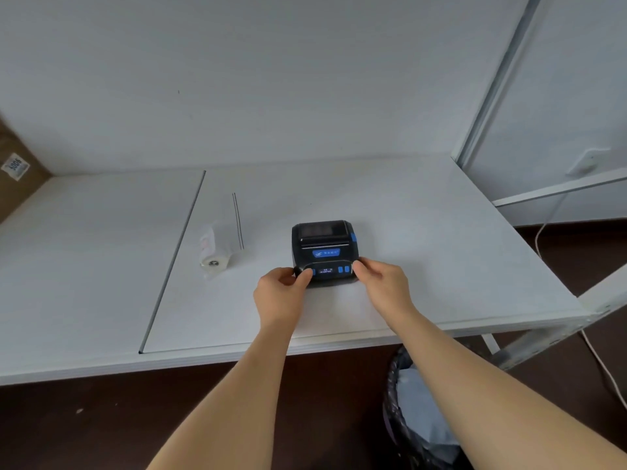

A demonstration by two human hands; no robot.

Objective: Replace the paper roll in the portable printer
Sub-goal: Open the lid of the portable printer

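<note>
The printer (324, 251) sits flat on the table (441, 239), lid closed, with the left hand (281, 290) and right hand (383, 283) pinching its near corners, fingers curled lightly against the case at either side. A paper roll (214, 256) lies to its left in a clear bag (227, 225), well apart and untouched. Judging by this, the swap has barely begun: opening the lid, removing the old roll and loading the new one all remain.
</note>
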